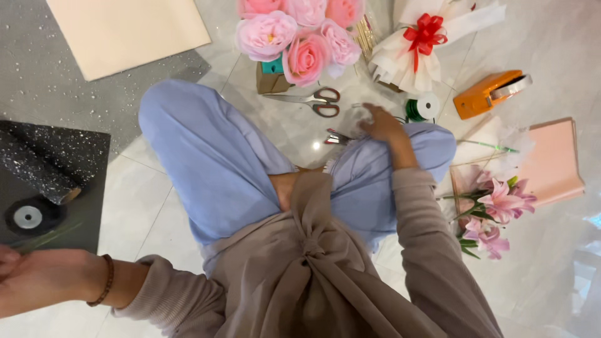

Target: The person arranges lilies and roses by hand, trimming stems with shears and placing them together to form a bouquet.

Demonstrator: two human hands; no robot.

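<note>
I sit cross-legged on a pale tiled floor in blue trousers and a taupe top. My left hand (19,278), with a brown bead bracelet on the wrist, is at the left edge, closed around thin green stems (50,236). My right hand (383,125) lies palm-down over my right knee, its fingers reaching to the floor. It holds nothing I can see. A small pink-handled cutter (338,138) lies just left of it, and a spool of green wire (422,106) just beyond it.
Ahead stand pink paper roses (294,37) in a box, red-handled scissors (316,100), a white wrap with a red bow (426,37) and an orange tape dispenser (491,92). Pink lilies (498,209) and pink paper lie right. Black glitter rolls (37,163) and cream paper (125,31) lie left.
</note>
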